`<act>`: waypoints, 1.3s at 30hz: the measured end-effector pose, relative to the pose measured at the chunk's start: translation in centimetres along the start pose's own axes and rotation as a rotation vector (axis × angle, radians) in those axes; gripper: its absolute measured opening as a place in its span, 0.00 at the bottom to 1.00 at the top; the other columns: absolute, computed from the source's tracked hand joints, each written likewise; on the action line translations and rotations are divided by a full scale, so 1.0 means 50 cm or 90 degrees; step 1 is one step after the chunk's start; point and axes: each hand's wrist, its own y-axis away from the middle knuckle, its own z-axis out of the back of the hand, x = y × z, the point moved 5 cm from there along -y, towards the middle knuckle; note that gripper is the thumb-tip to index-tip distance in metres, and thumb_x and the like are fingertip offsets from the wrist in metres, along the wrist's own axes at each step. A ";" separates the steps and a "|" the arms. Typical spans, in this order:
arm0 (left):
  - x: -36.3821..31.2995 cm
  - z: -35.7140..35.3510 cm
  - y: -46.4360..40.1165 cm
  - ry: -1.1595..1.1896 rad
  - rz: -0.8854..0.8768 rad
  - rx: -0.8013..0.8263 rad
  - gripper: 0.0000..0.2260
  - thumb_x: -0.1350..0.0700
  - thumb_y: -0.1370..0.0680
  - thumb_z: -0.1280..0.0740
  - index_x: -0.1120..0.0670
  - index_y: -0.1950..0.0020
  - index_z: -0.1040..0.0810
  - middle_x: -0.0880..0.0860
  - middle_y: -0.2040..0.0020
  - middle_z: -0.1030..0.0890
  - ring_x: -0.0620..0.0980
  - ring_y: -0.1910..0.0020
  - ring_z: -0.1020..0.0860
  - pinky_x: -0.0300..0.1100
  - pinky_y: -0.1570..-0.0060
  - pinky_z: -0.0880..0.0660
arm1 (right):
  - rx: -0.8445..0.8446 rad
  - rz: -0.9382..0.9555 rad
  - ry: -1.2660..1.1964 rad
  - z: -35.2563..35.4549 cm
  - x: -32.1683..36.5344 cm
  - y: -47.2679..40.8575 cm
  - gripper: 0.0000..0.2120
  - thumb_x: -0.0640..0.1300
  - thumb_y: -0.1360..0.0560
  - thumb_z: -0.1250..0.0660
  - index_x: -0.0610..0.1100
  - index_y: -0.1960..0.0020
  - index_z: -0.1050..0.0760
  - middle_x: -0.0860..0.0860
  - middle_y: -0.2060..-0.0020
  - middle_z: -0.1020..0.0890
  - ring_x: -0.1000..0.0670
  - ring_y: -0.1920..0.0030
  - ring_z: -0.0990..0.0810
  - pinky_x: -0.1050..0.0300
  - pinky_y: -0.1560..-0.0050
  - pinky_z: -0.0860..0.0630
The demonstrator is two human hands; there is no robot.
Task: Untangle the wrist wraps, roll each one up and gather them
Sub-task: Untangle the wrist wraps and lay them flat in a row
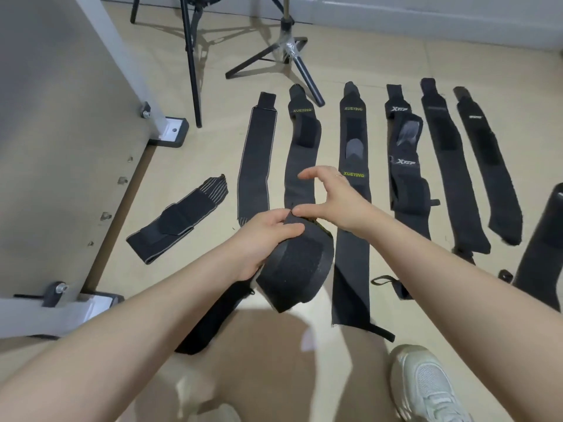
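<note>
I see the half-rolled wrist wrap (294, 269) held up near me, above the floor (213, 153). My left hand (265, 236) has its grip curled round the roll's left side; my right hand (332, 202) pinches the wrap's loose end at the top with its thumb, other fingers spread. Beyond, the flat wraps (353, 166) lie side by side on the floor, a tripod (289, 53) farther off.
</note>
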 end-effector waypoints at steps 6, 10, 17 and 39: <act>-0.022 -0.024 -0.046 0.037 -0.088 -0.036 0.14 0.58 0.20 0.38 0.46 0.36 0.25 0.50 0.45 0.18 0.56 0.52 0.24 0.44 0.66 0.39 | 0.074 -0.448 -0.467 -0.032 -0.158 -0.002 0.37 0.73 0.33 0.40 0.45 0.38 0.25 0.47 0.42 0.20 0.45 0.41 0.21 0.49 0.45 0.23; -0.039 -0.025 -0.084 0.021 -0.069 -0.005 0.15 0.58 0.20 0.38 0.46 0.35 0.26 0.49 0.48 0.17 0.53 0.60 0.24 0.40 0.68 0.33 | 0.050 -0.380 -0.686 -0.015 -0.169 -0.053 0.25 0.64 0.25 0.41 0.46 0.39 0.24 0.47 0.42 0.19 0.46 0.41 0.21 0.49 0.40 0.25; -0.037 0.013 -0.196 -0.046 -0.007 -0.061 0.12 0.57 0.21 0.35 0.43 0.41 0.23 0.58 0.47 0.17 0.65 0.52 0.22 0.52 0.56 0.28 | -0.156 -0.273 -0.724 0.037 -0.174 -0.186 0.06 0.40 0.22 0.36 0.42 0.45 0.25 0.45 0.51 0.19 0.44 0.50 0.20 0.47 0.48 0.21; 0.066 0.114 -0.477 -0.216 0.099 -0.365 0.11 0.57 0.20 0.41 0.60 0.60 0.30 0.55 0.66 0.33 0.50 0.66 0.36 0.42 0.64 0.38 | -0.131 -0.207 0.081 0.052 -0.345 -0.549 0.10 0.40 0.23 0.39 0.43 0.63 0.33 0.46 0.61 0.26 0.45 0.57 0.29 0.55 0.58 0.32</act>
